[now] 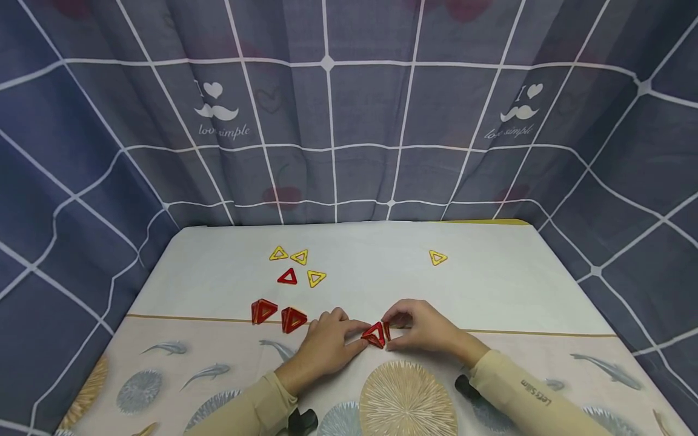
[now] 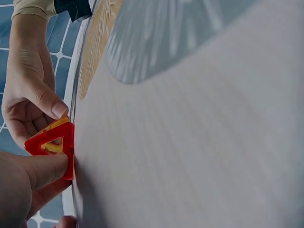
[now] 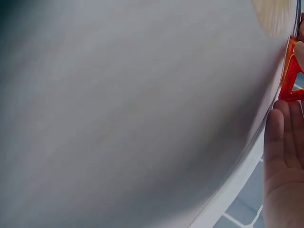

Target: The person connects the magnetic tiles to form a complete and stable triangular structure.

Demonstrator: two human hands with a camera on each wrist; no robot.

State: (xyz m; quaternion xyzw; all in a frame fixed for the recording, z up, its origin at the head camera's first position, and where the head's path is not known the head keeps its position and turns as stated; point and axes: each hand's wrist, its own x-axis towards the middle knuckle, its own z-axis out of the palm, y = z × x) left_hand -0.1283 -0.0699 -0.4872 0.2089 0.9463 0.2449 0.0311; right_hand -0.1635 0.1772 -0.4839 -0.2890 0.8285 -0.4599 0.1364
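Observation:
Between the two hands, at the middle front of the table, a red hollow triangular tile [image 1: 373,343] stands with other tiles in a small group. My left hand [image 1: 326,346] pinches this group between thumb and fingers from the left. On the other side, my right hand [image 1: 428,327] holds a red-orange tile [image 1: 387,330], seen nearly edge-on, by thumb and fingertips. The left wrist view shows the red tile [image 2: 71,147] close up, with a yellow-orange tile [image 2: 58,124] leaning behind it under the right thumb. Whether the tiles touch along their edges, I cannot tell.
Two red pyramids, a left one [image 1: 256,313] and a right one [image 1: 286,321], stand left of the hands. Behind them lie a flat red triangle [image 1: 286,282] and several yellow triangles [image 1: 279,258]. Another yellow triangle [image 1: 432,258] lies farther right. A grid-patterned curtain [image 1: 360,121] surrounds the table.

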